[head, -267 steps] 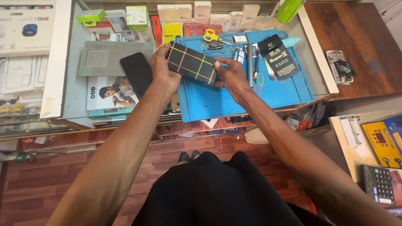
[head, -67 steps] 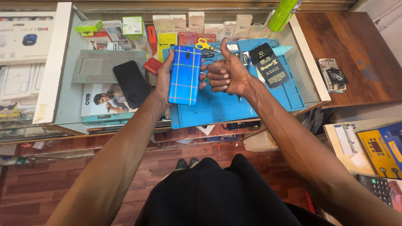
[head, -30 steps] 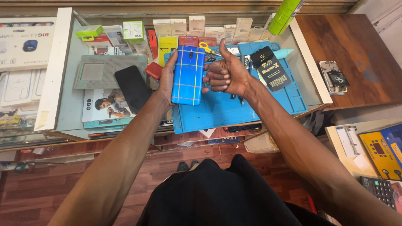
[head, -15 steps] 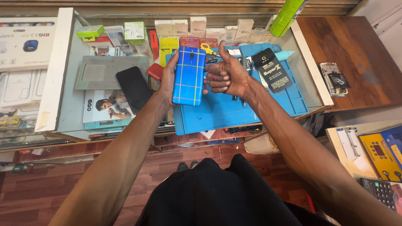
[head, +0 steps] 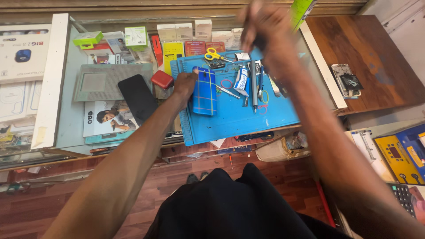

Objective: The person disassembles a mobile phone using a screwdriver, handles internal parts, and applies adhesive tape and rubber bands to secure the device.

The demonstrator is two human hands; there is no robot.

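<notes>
My left hand (head: pixel 183 84) grips the left edge of a blue phone with a yellow and red grid pattern (head: pixel 204 92), holding it low over the blue work mat (head: pixel 239 119). My right hand (head: pixel 263 22) is raised high above the mat's far edge and is blurred by motion. Its fingers look curled, but I cannot tell whether it holds anything. Yellow-handled scissors (head: pixel 214 55), a white tube (head: pixel 241 79), thin tools and small rubber rings lie on the mat to the right of the phone.
A black phone (head: pixel 138 98), a small red case (head: pixel 162 79) and a grey pad (head: pixel 110 82) lie on the glass counter to the left. Small boxes line the far edge. A wooden table (head: pixel 367 57) with an opened phone (head: pixel 347 79) stands to the right.
My right hand has let go of the blue phone and swung up and away. My left hand has lowered the phone toward the mat.
</notes>
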